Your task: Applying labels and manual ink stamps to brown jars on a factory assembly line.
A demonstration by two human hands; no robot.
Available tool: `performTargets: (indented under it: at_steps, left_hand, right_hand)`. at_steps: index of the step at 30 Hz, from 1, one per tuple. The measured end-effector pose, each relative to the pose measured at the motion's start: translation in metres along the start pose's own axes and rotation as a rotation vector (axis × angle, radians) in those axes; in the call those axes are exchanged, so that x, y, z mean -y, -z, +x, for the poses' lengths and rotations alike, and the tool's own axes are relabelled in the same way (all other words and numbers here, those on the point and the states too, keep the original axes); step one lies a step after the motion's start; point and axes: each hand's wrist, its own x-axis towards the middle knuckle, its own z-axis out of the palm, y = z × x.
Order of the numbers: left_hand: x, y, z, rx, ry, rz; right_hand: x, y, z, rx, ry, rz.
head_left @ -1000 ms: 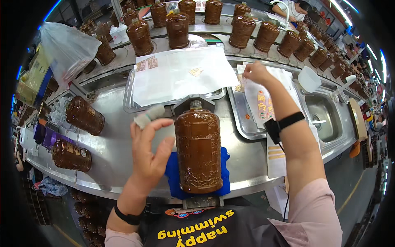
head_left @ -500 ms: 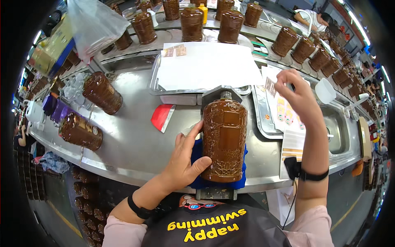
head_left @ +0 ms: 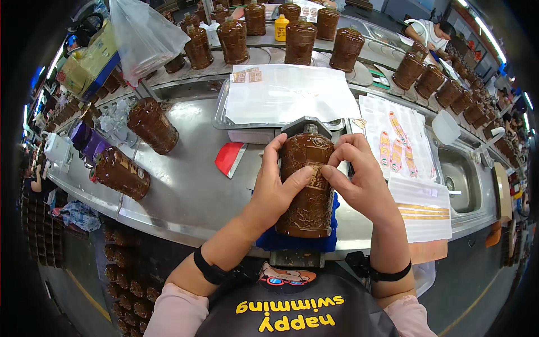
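A brown embossed glass bottle [head_left: 303, 216] lies on its back, neck away from me, in a dark cradle [head_left: 312, 122] over a blue cloth [head_left: 269, 238]. A small gold-toned label [head_left: 318, 176] sits on the panel at its middle. My left hand [head_left: 275, 188] curves around the bottle's left side, its thumb on the label's left part. My right hand [head_left: 356, 180] is closed at the label's right edge, thumb and bent forefinger together there. The fingers partly cover the label.
Two similar bottles [head_left: 152, 126] [head_left: 122, 173] lie at left near a red-and-white scraper [head_left: 231, 159]. Beyond the cradle, a metal tray [head_left: 222, 106] bears white sheets and small labels [head_left: 247, 75]. Decal sheets [head_left: 387, 129] and a sink [head_left: 461, 182] are at right. Bottles line the conveyor [head_left: 264, 55].
My right hand has come left and down from above the decal sheets, bringing the small label onto the bottle's bare panel. My left hand has slid up the bottle, its thumb now on the label.
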Motion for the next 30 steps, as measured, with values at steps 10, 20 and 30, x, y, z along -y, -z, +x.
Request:
performTargets:
  at_steps: [10,20,30]
  left_hand:
    - [-0.016,-0.004,0.000,0.051,0.079,-0.162]
    - [-0.003,0.005,-0.005,0.091,0.023,-0.163]
    - [0.000,0.004,-0.002,0.105,0.026,-0.098]
  right_hand:
    - [-0.017,-0.012,-0.012,-0.118,-0.054,0.160]
    - [-0.021,-0.017,-0.019,-0.126,-0.009,0.135]
    - [-0.025,-0.020,-0.019,-0.139,-0.062,0.158]
